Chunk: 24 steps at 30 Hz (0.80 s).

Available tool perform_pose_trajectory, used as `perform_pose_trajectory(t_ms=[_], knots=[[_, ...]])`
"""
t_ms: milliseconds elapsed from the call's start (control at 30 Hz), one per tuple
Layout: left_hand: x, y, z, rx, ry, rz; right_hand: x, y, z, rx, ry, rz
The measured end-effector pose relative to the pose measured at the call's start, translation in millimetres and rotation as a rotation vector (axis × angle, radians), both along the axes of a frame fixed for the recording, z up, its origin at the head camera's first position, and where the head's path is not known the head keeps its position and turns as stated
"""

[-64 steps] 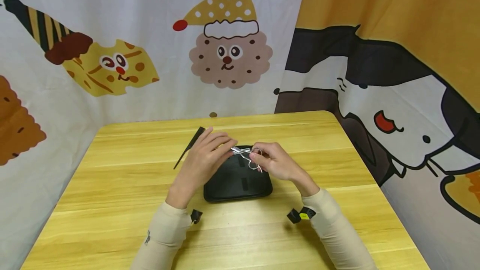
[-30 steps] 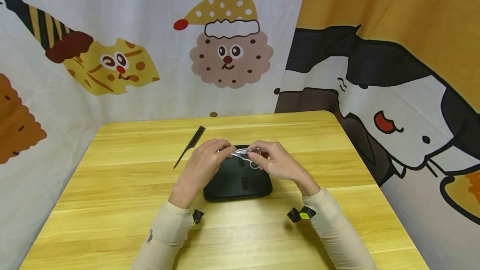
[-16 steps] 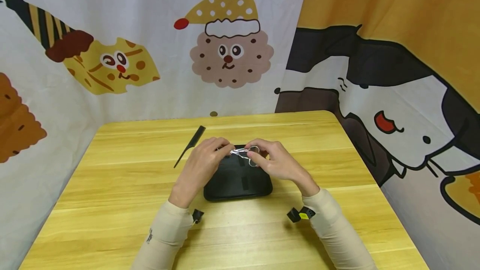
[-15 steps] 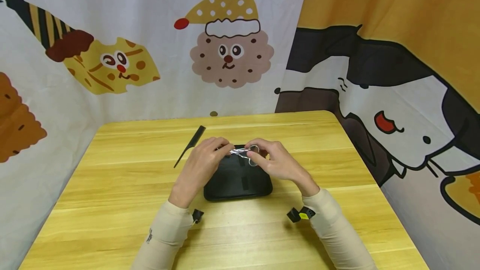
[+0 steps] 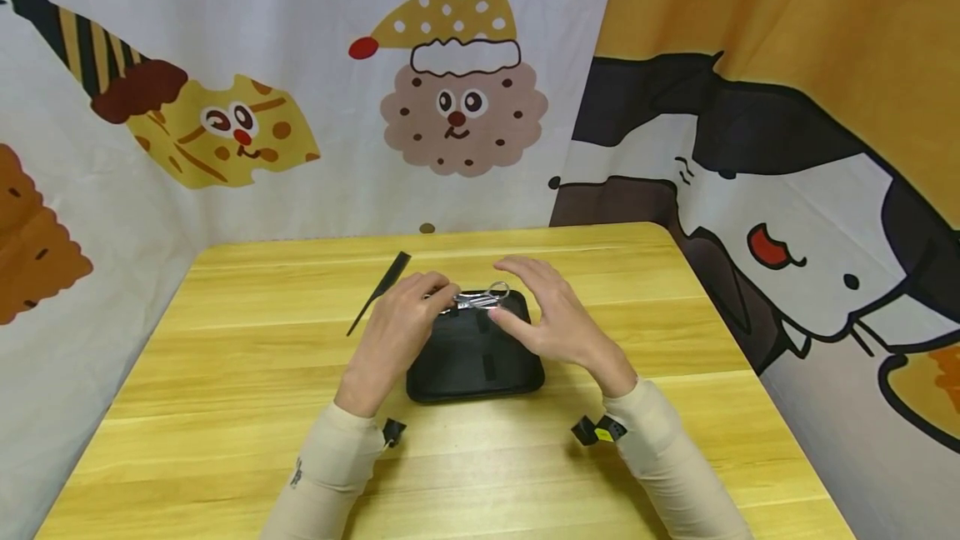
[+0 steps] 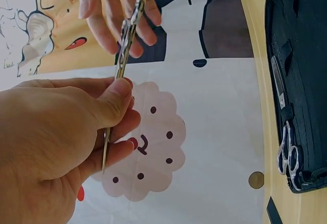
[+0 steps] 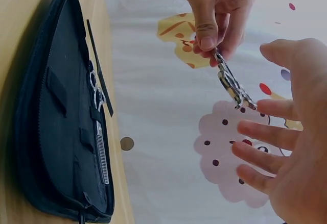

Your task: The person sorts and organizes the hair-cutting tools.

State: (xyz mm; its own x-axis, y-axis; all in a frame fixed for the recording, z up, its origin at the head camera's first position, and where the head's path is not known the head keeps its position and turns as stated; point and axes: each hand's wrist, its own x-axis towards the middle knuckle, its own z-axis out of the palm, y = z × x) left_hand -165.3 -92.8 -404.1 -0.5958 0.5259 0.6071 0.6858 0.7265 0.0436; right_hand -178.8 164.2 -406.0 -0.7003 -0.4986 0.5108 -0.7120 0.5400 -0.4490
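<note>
A pair of silver scissors (image 6: 125, 48) hangs in the air above the black case. My left hand (image 5: 401, 319) pinches its blade end between thumb and fingers, with the handle rings pointing toward my right hand (image 5: 555, 315). That right hand stands beside the rings with its fingers spread, and nothing is in its grasp. In the right wrist view a small gap shows between its palm and the scissors (image 7: 232, 83). Below both hands the black zip case (image 5: 476, 365) lies unfolded on the table. Toothed thinning scissors (image 7: 101, 137) sit inside it, held under straps.
A black tail comb (image 5: 382, 288) lies on the wooden table (image 5: 247, 357), left of the case and partly behind my left hand. A curtain (image 5: 300, 215) with cartoon prints hangs along the table's far side. Small black devices (image 5: 600, 430) are worn at both wrists.
My right hand has let go of the scissor rings and opened its fingers. The left hand, whose fingers were straighter two seconds ago, now pinches the scissors alone, slightly further left.
</note>
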Motion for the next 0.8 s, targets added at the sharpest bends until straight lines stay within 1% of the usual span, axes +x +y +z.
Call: perform_pose_trajectory(t_ms=[167, 300, 467, 600, 800], knots=[[0.8, 1, -0.2, 0.000, 0.008, 0.032, -2.8, -3, 0.6, 0.040, 0.181, -0.001], [2.4, 3, 0.4, -0.006, 0.009, 0.059, -3.2, -5, 0.1, 0.088, 0.267, -0.003], [4.4, 8, -0.6, -0.028, 0.008, 0.085, -4.6, -10, -3.2, 0.156, 0.341, -0.003], [5.8, 12, -2.3, -0.042, 0.021, 0.094, -6.5, -12, -6.5, 0.189, 0.397, 0.003], [8.2, 16, -3.9, -0.051, 0.033, 0.090, -6.2, -12, -10.1, 0.198, 0.419, 0.005]])
